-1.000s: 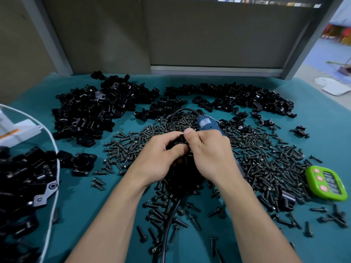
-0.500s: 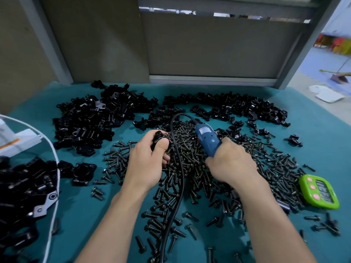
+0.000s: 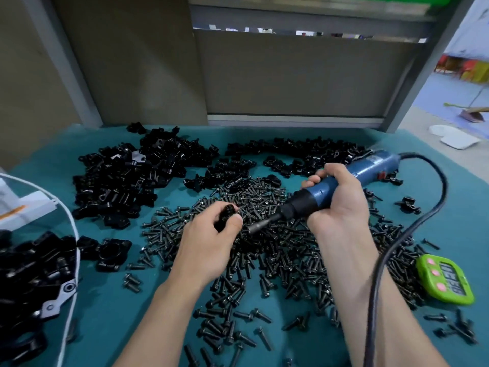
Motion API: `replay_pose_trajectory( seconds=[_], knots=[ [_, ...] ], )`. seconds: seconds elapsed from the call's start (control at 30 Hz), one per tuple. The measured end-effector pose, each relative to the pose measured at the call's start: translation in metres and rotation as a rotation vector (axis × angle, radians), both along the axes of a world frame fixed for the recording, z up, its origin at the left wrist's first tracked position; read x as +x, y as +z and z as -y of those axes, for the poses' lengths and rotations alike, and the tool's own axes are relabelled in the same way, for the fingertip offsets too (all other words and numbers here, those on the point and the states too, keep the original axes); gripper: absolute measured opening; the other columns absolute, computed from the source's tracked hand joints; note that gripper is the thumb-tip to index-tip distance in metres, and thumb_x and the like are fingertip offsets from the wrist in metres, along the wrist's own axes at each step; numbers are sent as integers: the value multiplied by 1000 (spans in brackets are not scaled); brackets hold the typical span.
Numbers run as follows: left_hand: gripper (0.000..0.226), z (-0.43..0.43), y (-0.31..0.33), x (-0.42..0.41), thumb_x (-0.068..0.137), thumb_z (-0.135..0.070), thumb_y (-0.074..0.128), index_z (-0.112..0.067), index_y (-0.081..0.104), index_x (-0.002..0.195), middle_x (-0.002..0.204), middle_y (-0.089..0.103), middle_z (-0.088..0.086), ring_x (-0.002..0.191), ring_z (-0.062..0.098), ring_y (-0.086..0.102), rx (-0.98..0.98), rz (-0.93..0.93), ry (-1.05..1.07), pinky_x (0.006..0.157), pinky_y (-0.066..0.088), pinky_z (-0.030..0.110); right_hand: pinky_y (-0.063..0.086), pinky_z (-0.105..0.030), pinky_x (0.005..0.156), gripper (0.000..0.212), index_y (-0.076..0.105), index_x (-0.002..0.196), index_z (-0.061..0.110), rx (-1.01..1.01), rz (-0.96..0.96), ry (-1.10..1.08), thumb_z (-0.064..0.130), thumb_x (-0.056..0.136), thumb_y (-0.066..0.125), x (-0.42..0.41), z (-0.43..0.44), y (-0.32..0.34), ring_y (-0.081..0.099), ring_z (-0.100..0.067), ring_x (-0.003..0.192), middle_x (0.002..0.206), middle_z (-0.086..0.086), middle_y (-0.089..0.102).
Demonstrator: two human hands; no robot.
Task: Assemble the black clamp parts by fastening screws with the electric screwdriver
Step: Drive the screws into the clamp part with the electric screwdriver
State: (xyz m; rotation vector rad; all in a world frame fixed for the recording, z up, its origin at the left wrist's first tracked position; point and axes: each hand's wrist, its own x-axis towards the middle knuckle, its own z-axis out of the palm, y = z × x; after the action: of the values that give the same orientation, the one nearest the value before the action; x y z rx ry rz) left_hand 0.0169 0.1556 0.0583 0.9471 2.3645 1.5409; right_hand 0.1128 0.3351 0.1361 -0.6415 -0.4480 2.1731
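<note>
Left hand (image 3: pixel 209 242): pinches clamp part (image 3: pixel 225 214) over screw pile (image 3: pixel 277 250)
Right hand (image 3: pixel 341 202): grips electric screwdriver (image 3: pixel 370 168), tip over screw pile

The left hands' fingers (image 3: pixel 209 242) cover most of a small black clamp part (image 3: pixel 227 211), so its shape cannot be made out. The screwdriver (image 3: pixel 370 168) has its middle hidden inside the right hand (image 3: pixel 336 197), and its cable (image 3: pixel 372 300) runs off the bottom edge. A clear bag (image 3: pixel 31 218) of black parts is cut by the left edge. The green timer (image 3: pixel 444 282) shows blurred digits.
</note>
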Motion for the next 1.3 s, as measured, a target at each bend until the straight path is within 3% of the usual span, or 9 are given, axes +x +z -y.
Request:
replay_pose_trajectory(
  seconds=[0.23, 1.1, 1.3],
  knots=[
    [3, -1, -2, -1, 101, -42, 60, -45, 61, 101, 61, 59, -19, 44, 2, 44, -29, -43, -71, 46, 35, 15, 48, -26, 53, 23, 50, 93, 10, -79, -107, -142, -8, 84, 60, -19, -14, -11, 51, -16, 50, 63, -4, 55],
    [9, 6, 0, -2, 104, -35, 60, -43, 56, 100, 63, 53, -20, 51, 5, 41, -74, -73, -121, 50, 34, 18, 43, -26, 51, 21, 47, 80, 10, 75, -234, -47, -10, 87, 52, -32, -1, -10, 46, -14, 49, 64, -5, 51],
    [16, 0, 5, 7, 84, -29, 70, -38, 57, 89, 62, 59, -17, 41, 4, 43, -65, -46, 27, 39, 32, 17, 44, -26, 49, 22, 48, 77, 10, 57, -243, -30, -10, 87, 51, -36, 3, -13, 46, -14, 48, 64, -5, 51]
  ],
)
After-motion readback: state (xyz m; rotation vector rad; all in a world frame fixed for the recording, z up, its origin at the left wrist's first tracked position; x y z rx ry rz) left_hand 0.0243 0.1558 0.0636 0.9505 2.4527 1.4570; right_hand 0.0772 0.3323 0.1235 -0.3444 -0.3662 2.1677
